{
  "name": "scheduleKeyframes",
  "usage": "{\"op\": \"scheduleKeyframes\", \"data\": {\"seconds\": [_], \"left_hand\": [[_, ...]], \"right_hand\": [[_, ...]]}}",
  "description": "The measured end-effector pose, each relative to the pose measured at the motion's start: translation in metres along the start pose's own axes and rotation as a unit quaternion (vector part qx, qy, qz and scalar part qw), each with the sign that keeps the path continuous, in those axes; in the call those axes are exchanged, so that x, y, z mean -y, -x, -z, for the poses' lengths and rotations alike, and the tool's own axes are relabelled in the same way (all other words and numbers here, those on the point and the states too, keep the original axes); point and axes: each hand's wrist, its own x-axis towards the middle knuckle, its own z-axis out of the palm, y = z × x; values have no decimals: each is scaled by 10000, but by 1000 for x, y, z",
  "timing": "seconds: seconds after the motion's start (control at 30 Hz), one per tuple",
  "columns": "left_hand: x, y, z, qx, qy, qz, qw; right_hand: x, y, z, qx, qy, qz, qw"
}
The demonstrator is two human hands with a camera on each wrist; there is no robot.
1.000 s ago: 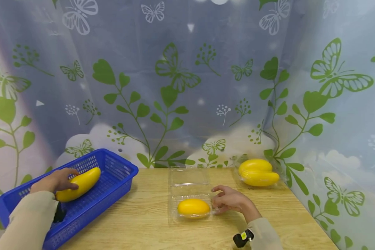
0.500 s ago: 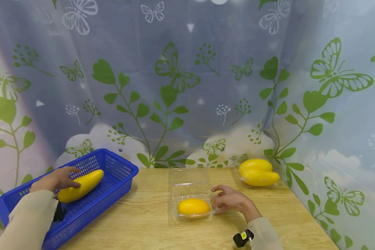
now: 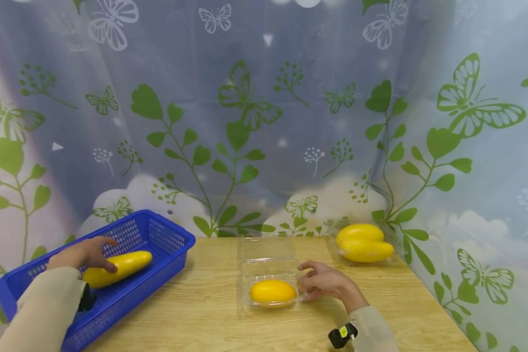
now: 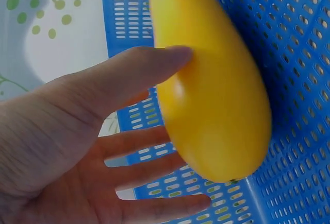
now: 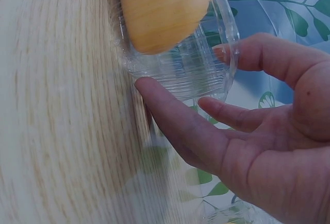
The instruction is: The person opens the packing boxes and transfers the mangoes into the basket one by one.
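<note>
Since a second ago the long yellow mango-shaped fruit [image 3: 118,268] has come down from a raised tilt and now lies nearly flat on the floor of the blue perforated plastic basket [image 3: 167,234], which stands at the left edge of the wooden desk [image 3: 211,313]. The left hand [image 3: 84,254] has loosened: its fingers are stretched out and relaxed, the thumb resting on top of the fruit, the other fingers spread behind it without curling round.

The right hand [image 3: 324,282] has not shifted. It lies near the middle of the desk, thumb and forefinger pinching the right rim of the clear plastic clamshell box [image 3: 267,264], whose lid is folded back. A rounded yellow fruit [image 3: 273,291] sits in the box's near half, just beside the fingertips.

Two more yellow fruits in a clear wrapper [image 3: 363,243] lie at the desk's far right corner.
</note>
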Motion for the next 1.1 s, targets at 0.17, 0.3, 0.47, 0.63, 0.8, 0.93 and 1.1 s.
{"op": "scheduleKeyframes", "data": {"seconds": [0.17,0.3,0.47,0.63,0.8,0.93,1.1], "left_hand": [[-1,3,-2,157,-37,-3,9999],[-2,4,-2,176,-54,54,9998],[-12,2,2,72,-171,-102,9998],[-30,1,9,-75,-235,-567,9981],[-46,0,13,-176,-191,-844,9961],[-58,1,14,-248,-198,-1016,9943],[-77,4,17,-269,-115,-1105,9934]], "right_hand": [[1,0,0,48,-57,-25,10000],[0,0,0,44,-100,-19,9999],[-2,-1,0,36,-153,-7,9999],[-1,0,0,10,-130,-20,9999],[0,1,-2,-4,-109,-24,9999],[0,1,-2,30,-127,-17,9999],[1,0,-2,0,-138,-30,9999]]}}
